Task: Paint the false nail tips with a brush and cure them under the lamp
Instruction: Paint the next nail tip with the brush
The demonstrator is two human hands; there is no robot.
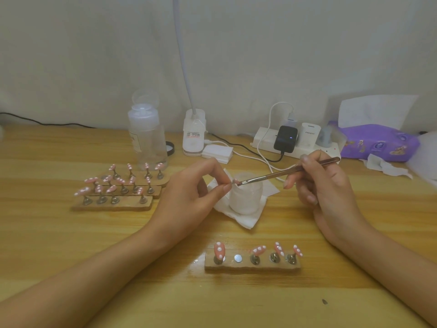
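Head view, nearest first: a wooden strip point(250, 266) lies on the tabletop point(165, 292) between my forearms. It carries four pink dotted nail tips point(219, 250) on small metal stands. Its second spot from the left shows only a bare round disc point(238, 257).

Beyond it, my left hand point(189, 197) pinches one small pink nail tip point(234, 181) between thumb and forefinger, the other fingers curled in beneath. My right hand point(326, 192) grips the brush point(283, 172) like a pen, with the handle slanting up to the right. The bristles touch the pinched tip. That tip sits between my two hands, just above the rim of a white jar point(246, 197). The jar stands on a folded white tissue point(246, 220).

Left of my left hand, well apart from it, three more strips point(113, 206) lie side by side, crowded with pink dotted tips on stands.

Farther back stand a clear bottle point(146, 138) and the white lamp base point(194, 133), its neck rising out of view. A stack of white pads point(217, 152) lies just beside the base. To the right, a power strip point(307, 151) holds several chargers. A purple tissue pack point(378, 143) lies against the wall at the far right.
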